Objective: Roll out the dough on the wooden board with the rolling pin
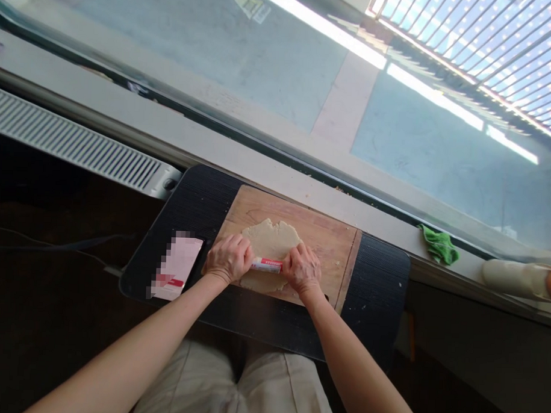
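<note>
Flattened pale dough [274, 238] with a ragged edge lies on a wooden cutting board [332, 250]. Across the dough runs a rolling pin [267, 265] with a red and white printed label around its middle. My left hand [231, 257] is closed around the pin's left end. Its right end is wrapped by the fingers of my right hand [303, 265]. Both ends of the pin are hidden inside my fists. Dough shows above and below the pin.
The board rests on a small black table [372, 282]. A phone-like item [183, 263], partly pixelated, lies to its left. Behind run a white windowsill [281, 164] and a radiator [79, 142]. A green cloth [440, 245] and a white bottle [512, 278] are on the sill at right.
</note>
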Demonstrator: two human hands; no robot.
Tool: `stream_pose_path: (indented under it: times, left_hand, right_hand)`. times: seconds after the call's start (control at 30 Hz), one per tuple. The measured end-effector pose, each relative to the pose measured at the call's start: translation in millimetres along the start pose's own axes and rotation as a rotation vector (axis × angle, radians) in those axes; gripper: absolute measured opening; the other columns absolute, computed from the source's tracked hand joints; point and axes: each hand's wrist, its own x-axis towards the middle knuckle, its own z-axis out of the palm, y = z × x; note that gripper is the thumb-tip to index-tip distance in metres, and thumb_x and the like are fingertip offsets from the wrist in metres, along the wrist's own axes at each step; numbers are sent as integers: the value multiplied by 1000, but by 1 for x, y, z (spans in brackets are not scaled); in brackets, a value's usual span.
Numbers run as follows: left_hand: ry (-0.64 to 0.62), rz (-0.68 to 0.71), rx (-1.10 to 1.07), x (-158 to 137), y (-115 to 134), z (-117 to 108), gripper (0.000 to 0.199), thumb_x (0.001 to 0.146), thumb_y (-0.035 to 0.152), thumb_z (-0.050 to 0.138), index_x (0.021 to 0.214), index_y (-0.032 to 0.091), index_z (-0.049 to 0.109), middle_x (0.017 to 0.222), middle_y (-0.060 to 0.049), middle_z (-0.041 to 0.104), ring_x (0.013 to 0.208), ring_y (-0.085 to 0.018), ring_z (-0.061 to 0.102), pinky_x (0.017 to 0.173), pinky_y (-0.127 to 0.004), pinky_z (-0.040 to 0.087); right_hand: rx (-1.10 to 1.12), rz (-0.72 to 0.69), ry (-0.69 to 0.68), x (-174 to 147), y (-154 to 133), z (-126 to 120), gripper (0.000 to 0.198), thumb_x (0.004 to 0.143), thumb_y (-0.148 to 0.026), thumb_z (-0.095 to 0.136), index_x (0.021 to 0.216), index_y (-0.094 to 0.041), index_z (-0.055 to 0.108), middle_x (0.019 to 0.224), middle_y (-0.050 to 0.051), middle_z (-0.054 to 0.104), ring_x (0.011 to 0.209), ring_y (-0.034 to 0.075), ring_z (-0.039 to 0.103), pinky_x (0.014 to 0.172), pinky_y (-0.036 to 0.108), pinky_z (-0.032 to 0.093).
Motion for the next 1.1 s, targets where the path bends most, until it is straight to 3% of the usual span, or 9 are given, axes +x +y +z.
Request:
stream_pose_path:
  times: [1.1]
  left_hand:
    - [24,29,-27,-3,-1,2,26,89,28,41,69,20,56,76,-8,58,76,-22,52,62,-35,31]
  right_hand:
    - [-25,41,15,-4,-3,-2,17,87,-25,48,76,-20,60,84,5,60,80,18,50,69,29,32]
